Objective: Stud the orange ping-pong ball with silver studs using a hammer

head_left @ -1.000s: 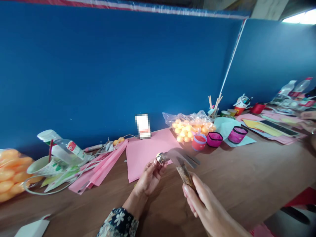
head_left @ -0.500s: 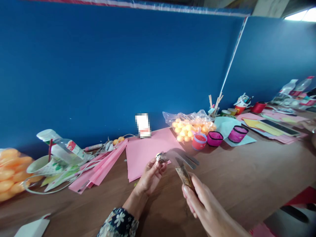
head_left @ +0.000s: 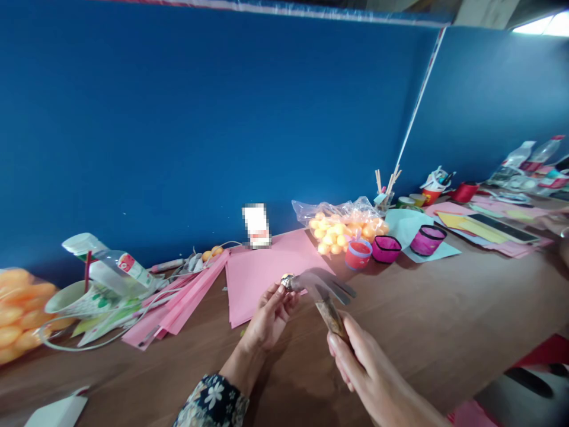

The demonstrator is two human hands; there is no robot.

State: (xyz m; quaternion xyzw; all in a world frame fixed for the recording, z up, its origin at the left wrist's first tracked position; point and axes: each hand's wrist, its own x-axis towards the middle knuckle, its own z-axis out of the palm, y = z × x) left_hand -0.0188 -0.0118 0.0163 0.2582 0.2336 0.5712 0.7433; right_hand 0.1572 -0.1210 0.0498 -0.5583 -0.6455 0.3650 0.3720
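Note:
My right hand (head_left: 355, 356) is wrapped round the wooden handle of a claw hammer (head_left: 328, 313), held above the table. The hammer's metal head is smeared by motion; its claw points right and its face points left. Between the fingertips of my left hand (head_left: 273, 317) is pinched a small round gold-and-dark shiny piece (head_left: 287, 282). The hammer's face is right beside this piece; I cannot tell whether they touch. Behind my left hand lies a stack of pink paper sheets (head_left: 249, 270) on the brown table (head_left: 422, 332).
A bag of orange balls (head_left: 331, 231) lies at the back, beside a red cup (head_left: 358, 254) and two magenta containers (head_left: 386, 249). On the left are pink strips (head_left: 186, 302), a plastic bottle (head_left: 128, 270) and a cable. At the far right, another person's hand (head_left: 555, 222) is near papers.
Both hands keep almost the same pose, with the hammer and the small piece still held close together. The view has shifted very slightly.

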